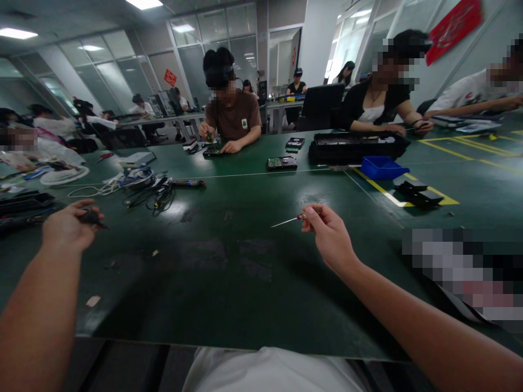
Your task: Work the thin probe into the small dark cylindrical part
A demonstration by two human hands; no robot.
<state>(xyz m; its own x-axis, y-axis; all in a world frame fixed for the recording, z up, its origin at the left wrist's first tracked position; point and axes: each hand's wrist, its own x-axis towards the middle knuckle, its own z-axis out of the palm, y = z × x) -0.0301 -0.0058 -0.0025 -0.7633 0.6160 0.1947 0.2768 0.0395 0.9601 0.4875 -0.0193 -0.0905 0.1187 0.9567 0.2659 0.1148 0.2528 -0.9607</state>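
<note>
My right hand (330, 234) is closed on a small screwdriver (286, 222), held between thumb and fingers above the green table. Its thin metal shaft points left, and a red part of the handle shows at the fingertips. Over the table's left side, my left hand (70, 226) is closed round a small dark tool (90, 216) with a pointed end; the fingers partly cover it, and I cannot make out its kind. The two hands are far apart.
Coiled black cables (157, 196) and a dark pen-like tool (188, 183) lie beyond my left hand. Farther off are a hard drive (281, 163), a black tray (357, 148), a blue bin (383, 167) and black parts (419, 193). Co-workers sit across the green table (229, 310).
</note>
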